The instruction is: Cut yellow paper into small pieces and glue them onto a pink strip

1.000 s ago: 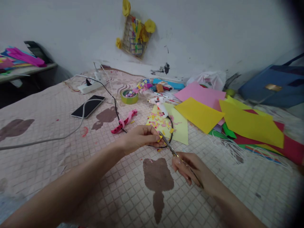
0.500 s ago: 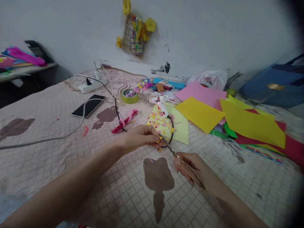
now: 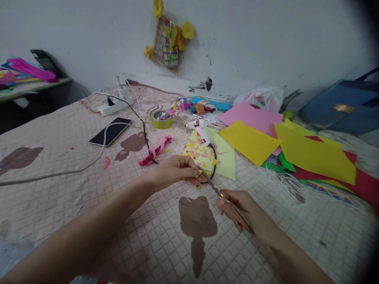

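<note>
My left hand (image 3: 180, 169) pinches a small yellow piece (image 3: 199, 173) between thumb and fingers. From the right, my right hand (image 3: 237, 209) holds long metal tweezers or scissors (image 3: 218, 192); I cannot tell which. The tool's tip touches or nearly touches the yellow piece. Just beyond my hands, a pale yellow sheet (image 3: 226, 157) carries many small pink and yellow scraps (image 3: 199, 152). A white glue gun (image 3: 203, 132) lies on that sheet's upper part, its black cord (image 3: 215, 157) curving down behind my fingertips.
A pink spotted strip (image 3: 155, 152), phone (image 3: 111, 132), power strip (image 3: 115, 106) and tape roll (image 3: 161, 120) are at left and behind. Yellow sheets (image 3: 250, 142), white string (image 3: 284, 185) and a blue bag (image 3: 340, 104) lie right. Cables cross the left side.
</note>
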`<state>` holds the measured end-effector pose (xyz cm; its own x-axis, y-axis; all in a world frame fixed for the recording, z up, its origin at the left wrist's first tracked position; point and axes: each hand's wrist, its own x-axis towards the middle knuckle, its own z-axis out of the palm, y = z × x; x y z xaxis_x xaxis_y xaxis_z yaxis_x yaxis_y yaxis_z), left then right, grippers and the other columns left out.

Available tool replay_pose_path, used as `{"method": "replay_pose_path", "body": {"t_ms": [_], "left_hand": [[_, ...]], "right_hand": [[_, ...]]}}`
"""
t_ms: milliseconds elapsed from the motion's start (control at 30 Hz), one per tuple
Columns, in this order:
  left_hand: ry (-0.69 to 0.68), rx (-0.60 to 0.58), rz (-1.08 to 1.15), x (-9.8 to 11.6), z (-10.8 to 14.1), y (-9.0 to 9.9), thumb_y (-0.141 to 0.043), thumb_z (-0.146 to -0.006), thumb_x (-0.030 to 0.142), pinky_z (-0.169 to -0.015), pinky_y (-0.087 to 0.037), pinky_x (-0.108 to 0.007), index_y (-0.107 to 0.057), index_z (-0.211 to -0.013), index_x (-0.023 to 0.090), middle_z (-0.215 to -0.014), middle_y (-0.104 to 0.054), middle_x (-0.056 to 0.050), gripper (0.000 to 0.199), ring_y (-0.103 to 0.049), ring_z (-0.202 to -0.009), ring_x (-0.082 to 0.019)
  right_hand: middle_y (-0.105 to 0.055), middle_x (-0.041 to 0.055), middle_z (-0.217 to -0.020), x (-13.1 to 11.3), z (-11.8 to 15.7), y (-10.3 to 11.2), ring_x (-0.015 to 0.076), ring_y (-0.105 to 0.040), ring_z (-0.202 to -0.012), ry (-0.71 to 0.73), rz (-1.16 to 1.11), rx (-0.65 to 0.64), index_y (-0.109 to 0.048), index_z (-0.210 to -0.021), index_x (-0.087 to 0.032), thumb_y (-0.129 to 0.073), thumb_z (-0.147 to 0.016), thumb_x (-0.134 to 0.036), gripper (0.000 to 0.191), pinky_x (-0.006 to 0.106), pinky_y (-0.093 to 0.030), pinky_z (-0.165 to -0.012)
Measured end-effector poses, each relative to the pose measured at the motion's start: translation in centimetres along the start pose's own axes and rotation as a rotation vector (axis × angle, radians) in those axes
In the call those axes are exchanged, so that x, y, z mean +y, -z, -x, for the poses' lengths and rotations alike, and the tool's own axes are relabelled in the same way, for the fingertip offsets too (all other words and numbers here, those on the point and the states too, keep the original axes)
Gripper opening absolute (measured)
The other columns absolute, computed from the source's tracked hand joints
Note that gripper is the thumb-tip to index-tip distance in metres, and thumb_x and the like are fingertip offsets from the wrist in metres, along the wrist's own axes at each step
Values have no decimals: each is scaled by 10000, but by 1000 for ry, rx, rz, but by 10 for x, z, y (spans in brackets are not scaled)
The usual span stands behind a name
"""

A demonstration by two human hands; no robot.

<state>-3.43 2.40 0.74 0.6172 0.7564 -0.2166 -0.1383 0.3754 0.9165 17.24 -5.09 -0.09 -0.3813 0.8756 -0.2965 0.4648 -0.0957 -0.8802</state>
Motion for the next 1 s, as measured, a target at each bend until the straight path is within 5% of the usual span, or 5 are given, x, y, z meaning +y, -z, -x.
{"method": "replay_pose_path", "body": {"t_ms": [200, 367, 433, 633, 1000], "left_hand": [[10, 40, 20, 1, 0, -2, -724, -660, 204, -753, -480, -288, -559, -708, 104, -783, -684, -64, 198, -645, -731, -127], [22, 110, 85, -3, -5, 1, -734, -645, 215, -812, -473, -312, -570, -707, 104, -820, -680, -59, 209, -640, -761, -125], [15, 143, 86, -6, -7, 3, -730, -650, 226, -794, -475, -303, -567, -713, 105, -818, -675, -58, 212, -633, -747, -119], [-5, 186, 77, -11, -8, 4, -719, -666, 265, -649, -460, -226, -553, -735, 124, -668, -595, 9, 229, -569, -612, -72], [13, 182, 130, -20, -7, -2, -744, -633, 308, -622, -453, -227, -558, -770, 122, -676, -579, 6, 296, -556, -598, -79]], "right_hand": [[-363, -66, -436, 1, -4, 14, 85, -334, -401, 28, 41, 98, -446, -593, -195, -453, -835, -494, 385, 207, -256, -390], [-347, -64, -408, -6, -9, 84, 112, -361, -380, 242, 87, 746, -530, -679, -204, -438, -816, -559, 391, 242, -303, -410], [-398, -39, -410, -6, -12, 102, 124, -416, -400, 158, 344, 897, -506, -615, -203, -407, -846, -538, 419, 252, -321, -444], [-627, 74, -579, 24, -23, 81, 220, -571, -516, -166, 1171, 686, -582, -772, -183, -479, -821, -473, 312, 276, -227, -449], [-690, 85, -806, 41, -20, 72, 247, -633, -695, -206, 1192, 586, -575, -801, -183, -485, -820, -376, 214, 280, -298, -509]]}}
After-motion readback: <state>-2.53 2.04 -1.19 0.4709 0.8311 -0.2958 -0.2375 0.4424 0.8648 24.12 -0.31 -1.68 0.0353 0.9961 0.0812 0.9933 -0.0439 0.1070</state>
